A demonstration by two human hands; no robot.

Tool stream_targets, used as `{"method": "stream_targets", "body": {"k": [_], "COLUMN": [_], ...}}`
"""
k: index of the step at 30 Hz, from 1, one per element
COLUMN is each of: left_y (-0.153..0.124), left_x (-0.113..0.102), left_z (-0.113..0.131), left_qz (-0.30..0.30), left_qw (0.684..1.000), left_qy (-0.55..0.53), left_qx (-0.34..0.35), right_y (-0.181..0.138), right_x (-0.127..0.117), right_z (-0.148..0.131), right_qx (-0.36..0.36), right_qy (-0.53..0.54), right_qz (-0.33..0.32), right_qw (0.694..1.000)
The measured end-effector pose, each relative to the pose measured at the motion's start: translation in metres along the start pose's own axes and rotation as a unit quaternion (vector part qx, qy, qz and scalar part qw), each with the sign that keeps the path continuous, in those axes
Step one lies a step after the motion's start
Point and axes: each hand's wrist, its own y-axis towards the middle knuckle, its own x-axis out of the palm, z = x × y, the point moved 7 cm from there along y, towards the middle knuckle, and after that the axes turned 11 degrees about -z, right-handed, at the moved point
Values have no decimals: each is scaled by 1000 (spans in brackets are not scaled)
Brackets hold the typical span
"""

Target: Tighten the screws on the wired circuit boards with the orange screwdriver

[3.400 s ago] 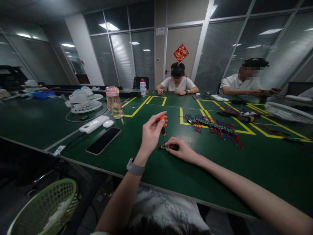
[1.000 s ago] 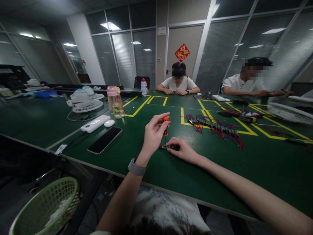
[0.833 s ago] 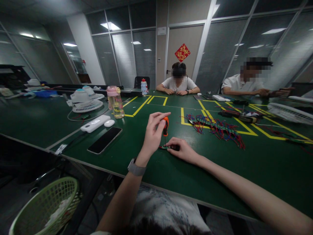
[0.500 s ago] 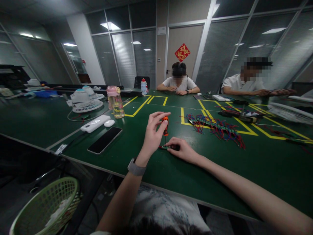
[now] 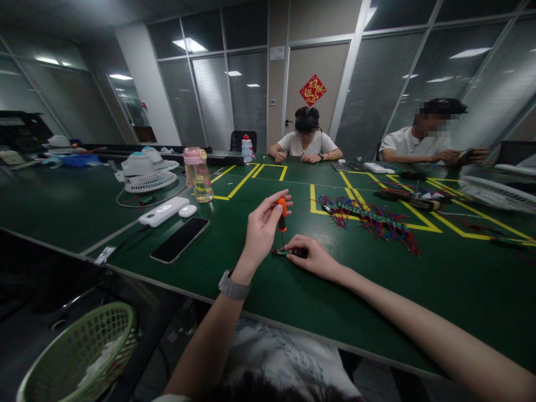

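My left hand (image 5: 263,223) grips the orange and black handle of a screwdriver (image 5: 282,215), thumb on one side and fingers on the other. The screwdriver stands nearly upright, leaning a little, its thin shaft reaching down to a small green circuit board (image 5: 282,253). That board lies on the dark green table (image 5: 268,290). From the right, my right hand (image 5: 315,255) pinches the board's edge with bent fingers. A dark part shows under its fingers, too small to name. Whether the tip sits in a screw cannot be made out.
A row of circuit boards with red and blue wires (image 5: 368,216) lies to the right. Leftward are a phone (image 5: 180,240), a white power strip (image 5: 163,211), a bottle (image 5: 198,176) and fans (image 5: 148,173). A green basket (image 5: 79,357) stands below the edge. Two people sit opposite.
The screwdriver handle has tilted slightly left, and my left fingers have shifted around it. My right hand and the board stay put. The person at far right has moved their hands.
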Motion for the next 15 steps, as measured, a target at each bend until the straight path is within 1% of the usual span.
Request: {"method": "stream_targets", "body": {"k": [3, 4, 5, 8, 9, 10, 13, 14, 15], "left_y": [-1, -1, 0, 1, 1, 1, -2, -2, -2], "left_x": [-3, -3, -2, 5, 6, 5, -2, -3, -3], "left_z": [4, 5, 6, 1, 1, 2, 10, 11, 11], "left_qz": [30, 31, 24, -24, -29, -22, 29, 35, 30], "left_qw": [996, 995, 995, 999, 999, 999, 989, 986, 986], "left_qy": [79, 97, 97, 29, 23, 39, 145, 164, 160], "left_qx": [10, 16, 18, 1, -3, -2, 24, 28, 29], "right_y": [0, 0, 0, 0, 0, 0, 0, 0, 0], "right_x": [0, 0, 0, 0, 0, 1, 1, 1, 1], "right_z": [-1, -2, -2, -1, -1, -1, 0, 0, 0], "right_qx": [-3, -4, -4, 0, 1, 1, 0, 0, 0], "right_qy": [-1, -1, -1, 1, 2, 3, 4, 4, 3], "right_qz": [1, 1, 2, 3, 2, 2, 3, 3, 3], "right_qw": [1000, 1000, 1000, 1000, 1000, 1000, 1000, 1000, 1000]}}
